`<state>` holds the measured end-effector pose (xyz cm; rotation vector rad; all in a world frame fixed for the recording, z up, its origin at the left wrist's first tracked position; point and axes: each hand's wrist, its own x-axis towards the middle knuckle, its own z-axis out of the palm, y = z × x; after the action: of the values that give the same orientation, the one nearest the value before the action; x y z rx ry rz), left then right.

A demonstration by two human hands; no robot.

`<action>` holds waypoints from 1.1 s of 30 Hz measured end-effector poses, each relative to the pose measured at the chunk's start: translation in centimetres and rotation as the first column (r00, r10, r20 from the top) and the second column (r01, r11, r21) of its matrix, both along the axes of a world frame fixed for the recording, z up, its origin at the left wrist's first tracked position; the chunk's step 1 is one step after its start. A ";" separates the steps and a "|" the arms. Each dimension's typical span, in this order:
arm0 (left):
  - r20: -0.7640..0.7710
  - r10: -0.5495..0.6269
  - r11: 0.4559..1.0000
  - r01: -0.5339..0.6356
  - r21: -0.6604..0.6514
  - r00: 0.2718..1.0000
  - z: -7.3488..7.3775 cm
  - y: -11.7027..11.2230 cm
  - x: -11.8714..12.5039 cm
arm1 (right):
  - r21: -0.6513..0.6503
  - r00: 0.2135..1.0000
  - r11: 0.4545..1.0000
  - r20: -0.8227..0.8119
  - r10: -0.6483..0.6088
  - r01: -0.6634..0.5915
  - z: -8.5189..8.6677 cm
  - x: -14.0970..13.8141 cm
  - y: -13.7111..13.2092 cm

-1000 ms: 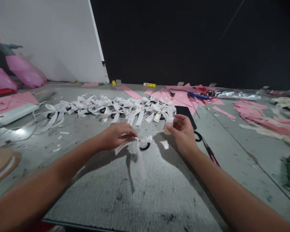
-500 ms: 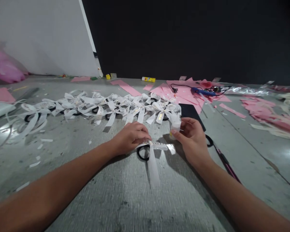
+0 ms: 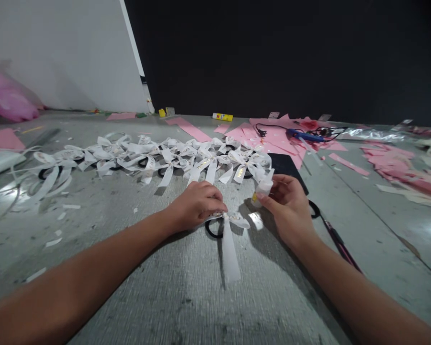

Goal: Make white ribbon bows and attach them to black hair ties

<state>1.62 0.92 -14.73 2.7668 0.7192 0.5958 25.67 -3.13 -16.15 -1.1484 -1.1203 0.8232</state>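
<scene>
Surface: grey, scuffed worktable (image 3: 208, 297) running back to a dark wall, with a white board leaning at the far left.

Pink scraps: sheets and strips of pink paper (image 3: 269, 136) spread over the far right of the table, a blue-handled tool (image 3: 301, 136) with a black cord lying on them.

Finished row: a long line of white ribbon bows (image 3: 158, 158) on black hair ties, lying side by side across the middle of the table, just beyond both hands.

Dark pad: a black flat rectangle (image 3: 285, 165) behind the right hand.

Scissors: a dark pair (image 3: 332, 232) beside the right wrist, handles toward the hands.

Left hand: the left hand (image 3: 196, 206) is curled, fingertips pressed together on the knot of a white bow (image 3: 230, 225), pinning it to the table.

Bow in hand: it lies between the two hands on a black hair tie (image 3: 212, 229), one long tail trailing toward the viewer.

Right hand: the right hand (image 3: 289, 206) is closed around a small clear glue bottle (image 3: 262, 189), held upright just right of the bow.

Step, as I judge it: fixing the bow to its tie with glue.

Next move calls for: keeping the knot pinned and bringing the bottle's tip down to it with a small dab.
</scene>
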 end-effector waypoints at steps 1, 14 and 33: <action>-0.014 -0.002 0.999 0.003 0.037 1.000 0.0 0.0 -0.1 | -0.004 1.000 1.000 -0.003 0.003 -0.003 0.0 0.0 0.0; 0.143 0.043 0.968 -0.077 0.237 0.989 0.8 -1.2 -0.9 | -0.006 0.993 1.000 0.117 0.017 -0.017 0.2 0.0 -0.2; 0.012 0.154 0.935 -0.150 0.321 0.988 2.2 -8.2 -0.8 | 0.093 0.917 0.991 0.379 -0.121 0.093 0.0 0.7 -0.7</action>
<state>0.85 -7.28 -12.58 3.0318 0.9206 0.7896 26.37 -3.79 -16.16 -1.3320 -1.3827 0.4756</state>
